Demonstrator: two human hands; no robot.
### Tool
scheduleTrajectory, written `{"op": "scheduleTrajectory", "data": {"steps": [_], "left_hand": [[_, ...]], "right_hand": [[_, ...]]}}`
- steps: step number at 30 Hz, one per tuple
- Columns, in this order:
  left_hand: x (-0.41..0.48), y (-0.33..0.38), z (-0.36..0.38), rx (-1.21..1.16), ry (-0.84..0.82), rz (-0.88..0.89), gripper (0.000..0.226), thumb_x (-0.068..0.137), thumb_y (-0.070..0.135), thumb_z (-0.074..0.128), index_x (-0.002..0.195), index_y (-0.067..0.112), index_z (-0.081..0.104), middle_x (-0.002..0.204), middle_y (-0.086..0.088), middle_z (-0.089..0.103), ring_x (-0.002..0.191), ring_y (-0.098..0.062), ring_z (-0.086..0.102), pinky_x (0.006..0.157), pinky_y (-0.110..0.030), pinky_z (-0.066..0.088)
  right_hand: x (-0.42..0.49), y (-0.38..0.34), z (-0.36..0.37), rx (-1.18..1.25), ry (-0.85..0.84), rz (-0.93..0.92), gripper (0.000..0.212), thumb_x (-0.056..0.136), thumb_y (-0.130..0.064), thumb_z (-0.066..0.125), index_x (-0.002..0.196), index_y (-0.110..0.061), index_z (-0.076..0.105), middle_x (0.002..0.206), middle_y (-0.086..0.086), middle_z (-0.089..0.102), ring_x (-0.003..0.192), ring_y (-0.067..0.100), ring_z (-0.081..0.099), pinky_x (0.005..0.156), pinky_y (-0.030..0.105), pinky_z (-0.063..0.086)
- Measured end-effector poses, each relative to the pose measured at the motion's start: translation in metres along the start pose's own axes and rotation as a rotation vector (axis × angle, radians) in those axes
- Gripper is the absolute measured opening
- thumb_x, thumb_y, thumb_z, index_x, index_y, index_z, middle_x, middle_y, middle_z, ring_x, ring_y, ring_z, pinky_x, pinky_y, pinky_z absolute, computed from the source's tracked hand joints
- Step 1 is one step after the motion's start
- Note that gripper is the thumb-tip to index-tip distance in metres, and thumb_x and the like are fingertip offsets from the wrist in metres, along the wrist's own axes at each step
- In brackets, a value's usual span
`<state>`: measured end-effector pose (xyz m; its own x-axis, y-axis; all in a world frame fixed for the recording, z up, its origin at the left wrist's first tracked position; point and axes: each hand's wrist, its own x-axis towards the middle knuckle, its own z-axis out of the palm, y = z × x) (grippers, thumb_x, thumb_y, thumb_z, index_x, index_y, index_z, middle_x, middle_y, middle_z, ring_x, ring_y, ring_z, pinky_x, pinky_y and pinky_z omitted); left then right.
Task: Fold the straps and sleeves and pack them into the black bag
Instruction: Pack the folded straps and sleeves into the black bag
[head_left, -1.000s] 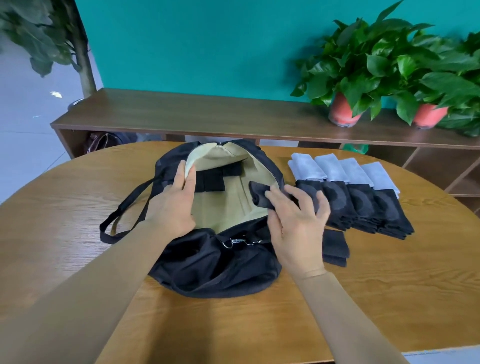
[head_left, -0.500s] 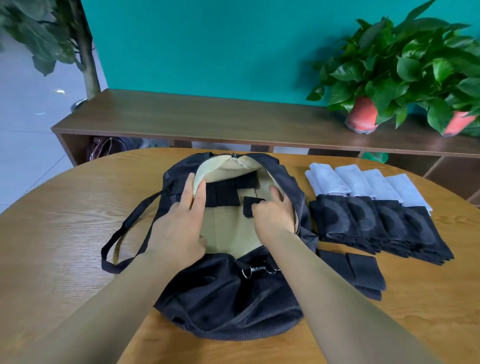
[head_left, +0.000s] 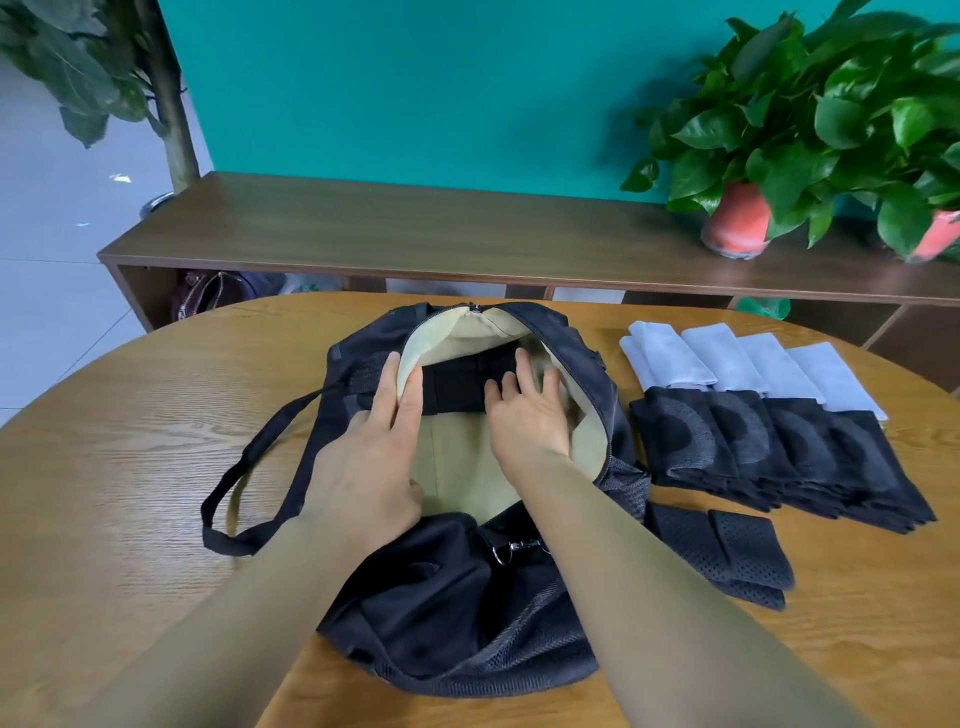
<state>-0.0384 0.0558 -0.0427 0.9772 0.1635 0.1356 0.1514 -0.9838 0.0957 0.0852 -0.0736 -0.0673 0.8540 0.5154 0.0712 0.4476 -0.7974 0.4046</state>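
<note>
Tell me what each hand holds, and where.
Nothing is gripped. Left hand presses back the rim of the bag; right hand lies flat on the straps inside.

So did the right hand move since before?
Yes. The right hand has gone from the right rim of the bag, beside the sleeves, further in, onto the black straps at its far end.

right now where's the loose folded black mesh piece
In the head view the mesh piece lies on the table to the right of the black bag, just nearer the camera than the row of folded black sleeves.
</note>
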Motion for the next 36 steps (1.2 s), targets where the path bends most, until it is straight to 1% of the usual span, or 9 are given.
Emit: {"op": "scheduleTrajectory", "data": {"steps": [7,11,15,19,24,28,30,32,36], "left_hand": [[-0.001,-0.001,-0.001,0.006,0.004,-0.003,0.107,0.082,0.02,0.062,0.151,0.02,-0.02,0.158,-0.001,-0.028,0.117,-0.02,0.045,0.064,-0.024,0.046],[-0.003,0.002,-0.004,0.043,-0.018,-0.011,0.109,0.083,0.023,0.063,0.15,0.023,-0.023,0.156,-0.005,-0.03,0.122,-0.024,0.043,0.063,-0.025,0.042],[-0.006,0.008,-0.008,0.101,-0.034,-0.028,0.107,0.085,0.022,0.061,0.149,0.023,-0.024,0.156,-0.007,-0.031,0.122,-0.024,0.041,0.061,-0.026,0.04],[-0.01,0.012,-0.01,0.156,-0.016,-0.038,0.102,0.087,0.02,0.059,0.15,0.02,-0.021,0.157,-0.005,-0.029,0.116,-0.023,0.042,0.053,-0.024,0.034],[-0.012,0.012,-0.011,0.189,-0.02,-0.068,0.103,0.088,0.021,0.061,0.151,0.019,-0.02,0.157,-0.003,-0.028,0.119,-0.025,0.042,0.06,-0.029,0.039],[-0.014,0.011,-0.017,0.173,-0.041,-0.073,0.102,0.088,0.021,0.062,0.152,0.018,-0.019,0.158,-0.004,-0.026,0.127,-0.027,0.039,0.073,-0.03,0.048],[-0.015,0.012,-0.02,0.173,-0.045,-0.079,0.102,0.089,0.022,0.061,0.152,0.018,-0.019,0.159,-0.005,-0.024,0.127,-0.028,0.039,0.075,-0.031,0.046],[-0.016,0.014,-0.021,0.168,-0.051,-0.081,0.102,0.089,0.022,0.061,0.152,0.017,-0.019,0.16,-0.005,-0.023,0.127,-0.027,0.04,0.073,-0.029,0.044],[-0.018,0.014,-0.023,0.146,-0.053,-0.088,0.104,0.088,0.022,0.061,0.151,0.016,-0.02,0.159,-0.004,-0.023,0.13,-0.026,0.037,0.076,-0.029,0.046]], "right_hand": [[-0.006,0.001,-0.009,-0.013,0.013,-0.024,0.059,0.098,-0.017,0.039,0.152,-0.006,0.019,0.155,0.02,0.026,0.147,0.037,-0.004,0.114,0.054,0.006],[-0.034,-0.001,-0.027,0.055,0.076,-0.008,0.057,0.092,-0.014,0.05,0.144,-0.003,0.032,0.146,0.019,0.037,0.146,0.036,0.005,0.111,0.055,0.011],[-0.094,0.007,-0.032,0.288,0.363,0.045,0.048,0.066,-0.004,0.066,0.114,-0.007,0.065,0.119,0.01,0.063,0.13,0.032,0.045,0.096,0.05,0.028],[-0.152,0.03,-0.011,0.365,0.59,0.164,0.044,0.078,0.002,0.052,0.12,-0.007,0.063,0.127,0.009,0.061,0.127,0.031,0.049,0.102,0.046,0.033],[-0.193,0.056,0.043,0.266,0.426,0.293,0.048,0.08,-0.003,0.052,0.127,0.007,0.057,0.128,0.026,0.059,0.124,0.038,0.054,0.108,0.05,0.034],[-0.202,0.062,0.056,0.288,0.337,0.254,0.045,0.077,0.002,0.039,0.112,0.008,0.067,0.11,0.025,0.068,0.103,0.035,0.067,0.095,0.05,0.051],[-0.2,0.065,0.055,0.298,0.341,0.245,0.037,0.067,0.007,0.064,0.104,0.007,0.07,0.103,0.023,0.07,0.097,0.033,0.07,0.091,0.049,0.053],[-0.197,0.067,0.055,0.316,0.321,0.242,0.046,0.052,0.009,0.08,0.097,0.005,0.071,0.097,0.021,0.072,0.092,0.031,0.071,0.091,0.047,0.054],[-0.196,0.068,0.057,0.365,0.383,0.267,0.04,0.058,0.012,0.077,0.098,0.003,0.072,0.098,0.019,0.072,0.092,0.03,0.071,0.091,0.046,0.053]]}}
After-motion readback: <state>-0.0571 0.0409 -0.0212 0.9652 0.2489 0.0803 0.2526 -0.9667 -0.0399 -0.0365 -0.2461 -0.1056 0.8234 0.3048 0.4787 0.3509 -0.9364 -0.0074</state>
